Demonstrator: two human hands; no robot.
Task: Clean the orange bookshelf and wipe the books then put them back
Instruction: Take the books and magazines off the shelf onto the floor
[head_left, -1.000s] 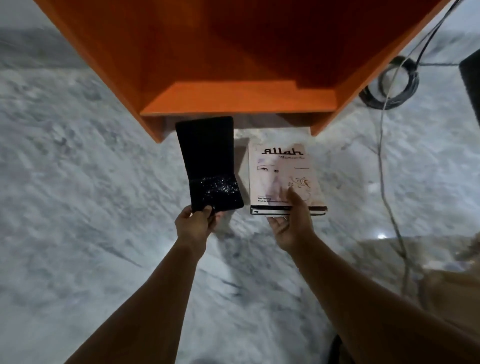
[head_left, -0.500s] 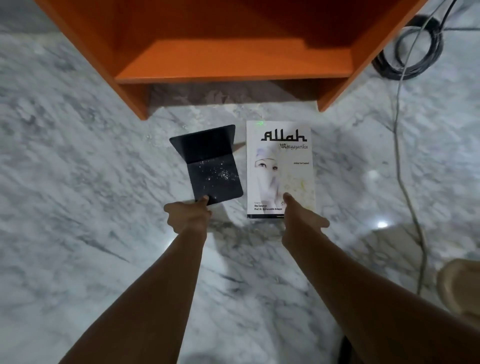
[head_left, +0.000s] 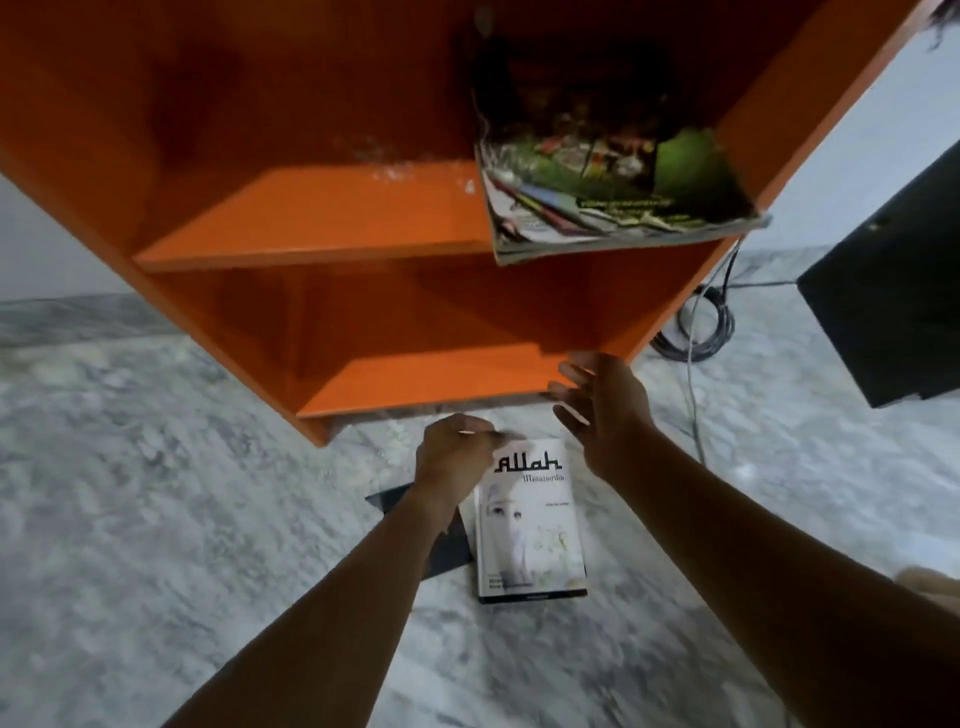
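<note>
The orange bookshelf (head_left: 332, 228) fills the upper half of the head view, with two bare shelf boards. A pile of magazines (head_left: 597, 208) lies on the upper board's right end, jutting over the edge, and pale dust lies beside it. On the marble floor below lies a white book (head_left: 530, 525) with a black title. A black folded sheet (head_left: 451, 552) lies left of the book, mostly hidden under my left forearm. My left hand (head_left: 457, 452) hovers over the book's top left corner, fingers loosely curled, holding nothing. My right hand (head_left: 602, 405) is spread open at the lower board's front edge.
A coil of black cable (head_left: 698, 332) lies on the floor right of the shelf, and a thin wire (head_left: 693, 410) trails from it toward me. A black flat object (head_left: 893, 312) stands at the far right. Grey-veined marble floor (head_left: 156, 519) spreads all around.
My left hand has let go of the black sheet, which now lies on the floor. My right hand has left the white book. Both hands rose toward the shelf as my view tilted up.
</note>
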